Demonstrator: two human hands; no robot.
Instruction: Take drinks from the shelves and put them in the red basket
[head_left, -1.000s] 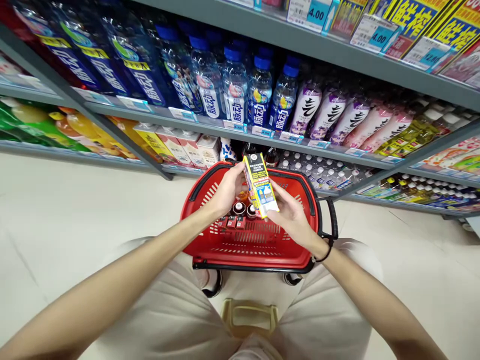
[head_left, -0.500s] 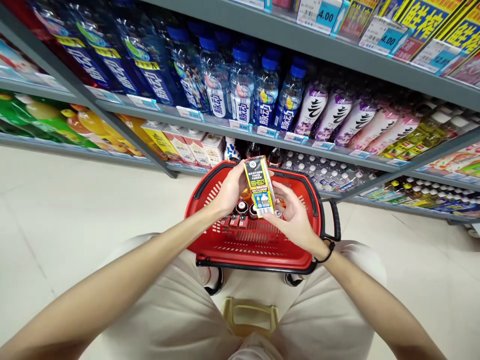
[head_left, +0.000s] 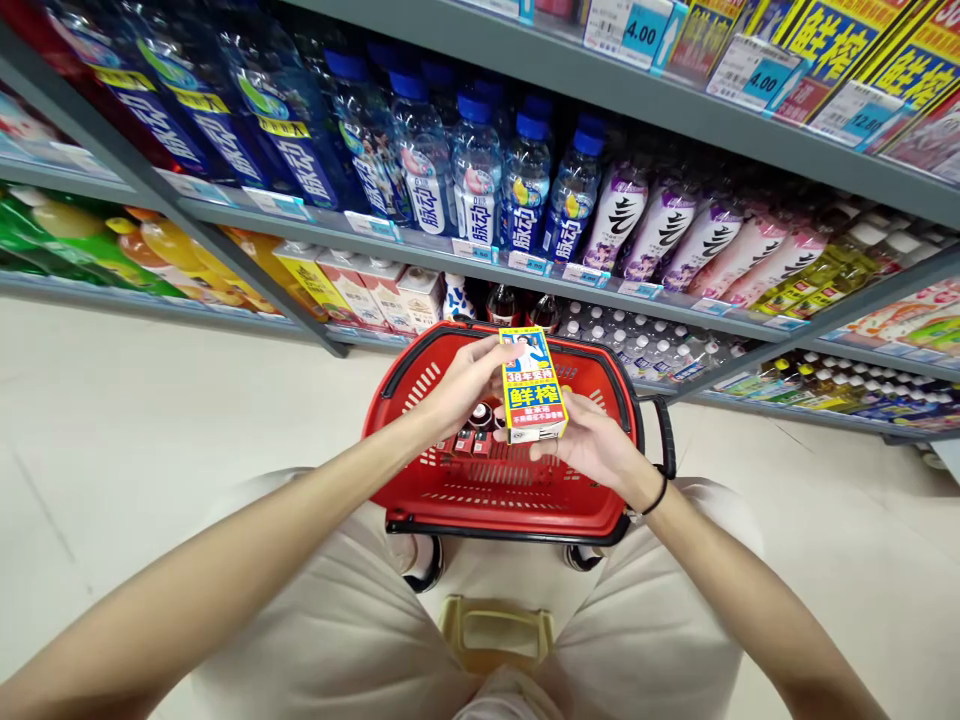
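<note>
A yellow and blue drink carton (head_left: 533, 395) is held over the red shopping basket (head_left: 517, 520). My left hand (head_left: 472, 385) grips its upper left side, the thumb lying across the printed front. Around the lower right side and underneath, the fingers of my right hand (head_left: 592, 440) support it. Below the carton, inside the basket, are a dark bottle with a pale cap (head_left: 481, 415) and several small red boxes (head_left: 463, 442); the carton and my hands hide part of the contents.
Shelves ahead hold blue-capped bottles (head_left: 478, 180), purple-labelled bottles (head_left: 615, 220) and white cartons (head_left: 418, 298). A black basket handle (head_left: 665, 437) sticks out on the right. Between my legs is a yellowish stool (head_left: 496, 630). Pale floor tiles (head_left: 97, 450) extend to the left.
The carton has been turned over from its dark text side with the barcode to its yellow and blue front. My left thumb now lies across its face. The view has shifted slightly.
</note>
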